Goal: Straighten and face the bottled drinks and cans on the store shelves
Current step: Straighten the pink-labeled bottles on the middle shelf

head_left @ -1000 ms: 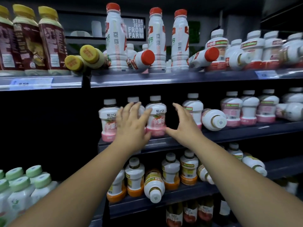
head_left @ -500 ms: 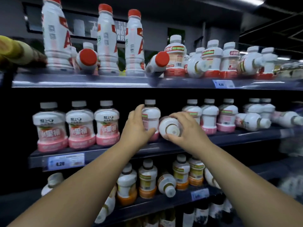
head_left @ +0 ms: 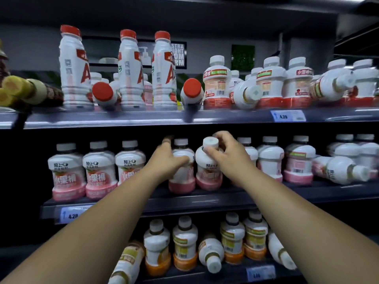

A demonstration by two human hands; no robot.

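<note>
Middle shelf. My right hand (head_left: pixel 227 158) is clamped on the cap and neck of a pink bottle (head_left: pixel 208 173), which stands directly below my fingers, long axis near vertical, label outward. My left hand (head_left: pixel 169 160) clasps the shoulder of the neighbour (head_left: pixel 181 179), just left of the bottle. I judge that the bottle now needs only seating in line. Counted: two bottles in hand; left of my left hand, an upright trio (head_left: pixel 100 171); far right of my right hand, one toppled bottle (head_left: pixel 344 171).
</note>
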